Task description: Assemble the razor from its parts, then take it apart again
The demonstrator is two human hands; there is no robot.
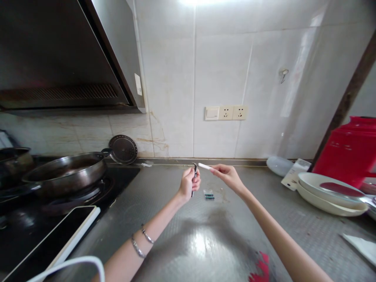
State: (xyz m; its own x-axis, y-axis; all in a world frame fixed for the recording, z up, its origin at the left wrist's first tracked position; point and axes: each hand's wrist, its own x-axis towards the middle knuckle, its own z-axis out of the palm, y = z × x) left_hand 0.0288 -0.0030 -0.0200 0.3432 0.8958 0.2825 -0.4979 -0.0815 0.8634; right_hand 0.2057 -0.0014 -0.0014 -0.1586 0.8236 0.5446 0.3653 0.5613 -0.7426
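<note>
My left hand (189, 184) is closed round the handle of a slim dark tool (195, 172) held upright. A small metallic head tops it, too small to identify for certain. In the fingertips of my right hand (227, 176) is a slender white stick (204, 166), pinched at one end. Its far tip points left and is right by the tool's head; whether they touch I cannot tell. Below and between my hands, a little clear packet with dark teal strips (209, 194) lies on the metal counter (182, 243).
Left, a steel pan (70, 176) stands on the black cooktop (26, 219), with a white-edged device (70, 231) and white cable (88, 259) nearer me. At right are stacked plates (329, 199), a white box (296, 174) and a red flask (343, 152). A range hood (64, 58) overhangs the cooktop.
</note>
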